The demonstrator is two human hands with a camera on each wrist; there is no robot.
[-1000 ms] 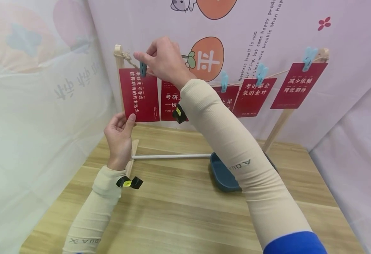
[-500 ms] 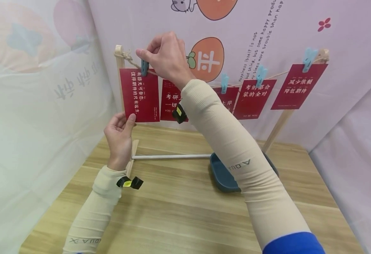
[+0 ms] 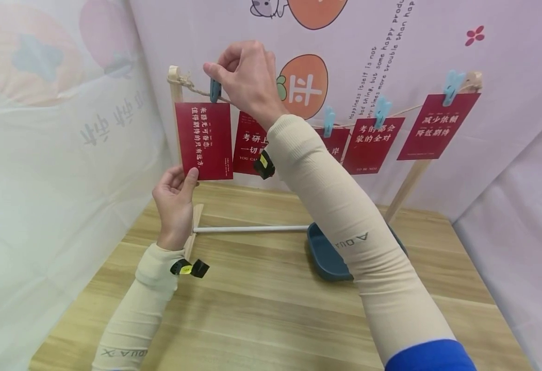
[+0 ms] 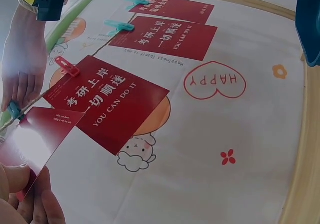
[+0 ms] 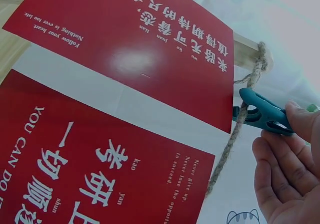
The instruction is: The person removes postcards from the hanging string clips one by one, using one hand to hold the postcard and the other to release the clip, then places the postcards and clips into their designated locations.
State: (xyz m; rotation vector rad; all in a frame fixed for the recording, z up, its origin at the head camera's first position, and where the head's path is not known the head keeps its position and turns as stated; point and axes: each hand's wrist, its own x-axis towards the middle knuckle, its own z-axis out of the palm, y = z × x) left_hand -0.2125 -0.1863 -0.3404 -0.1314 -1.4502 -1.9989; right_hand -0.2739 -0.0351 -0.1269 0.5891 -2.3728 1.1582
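My left hand (image 3: 174,206) pinches the lower left corner of a red card (image 3: 212,147) with white writing, thumb in front. Above it, my right hand (image 3: 252,82) pinches the handle ends of a dark teal clothespin (image 5: 267,116). The clothespin's nose is at the twine (image 5: 225,159), right by the card's top edge; in the head view it sits above that edge. A second red card (image 4: 112,101) hangs beside it from a red clothespin (image 4: 67,66), partly hidden behind the right arm in the head view.
Several more red cards (image 3: 375,147) hang to the right from light blue clothespins (image 3: 382,112). Wooden posts (image 3: 407,188) hold the twine, and a white rod (image 3: 252,229) runs low between them. A dark blue tray (image 3: 326,257) stands on the wooden table (image 3: 252,309), partly behind the right forearm.
My right hand has moved up and slightly right with the clothespin, which has come off the card's top edge. The left hand and its card have barely moved.
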